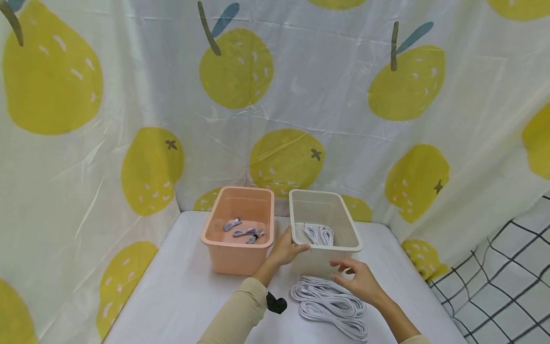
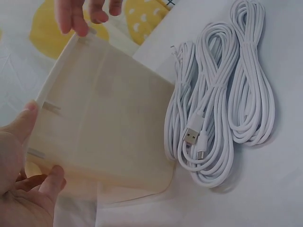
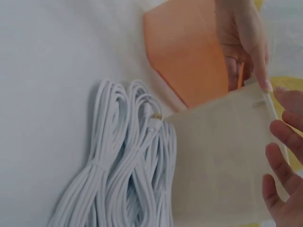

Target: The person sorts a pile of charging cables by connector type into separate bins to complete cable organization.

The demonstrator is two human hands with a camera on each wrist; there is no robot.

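My left hand (image 1: 284, 249) grips the front left corner of a cream plastic bin (image 1: 356, 241), thumb over the rim. Two coiled white cables (image 1: 325, 236) lie inside that bin. Just off the bin's front right side hovers my right hand (image 1: 360, 281), its fingers loosely bent and holding nothing. Below it, several bundled white cables (image 1: 333, 308) lie on the table against the bin's front. A USB plug (image 2: 191, 136) shows on one bundle in the left wrist view. The right wrist view shows the right hand's fingers (image 3: 280, 163) beside the rim.
To the left stands an orange bin (image 1: 238, 259) with several small bundled grey cables (image 1: 245, 232) in it. A black heart shape (image 1: 276, 304) is on the white tabletop (image 1: 172, 296). A fruit-print curtain (image 1: 301, 105) hangs behind, and a black wire grid (image 1: 502, 272) is at right.
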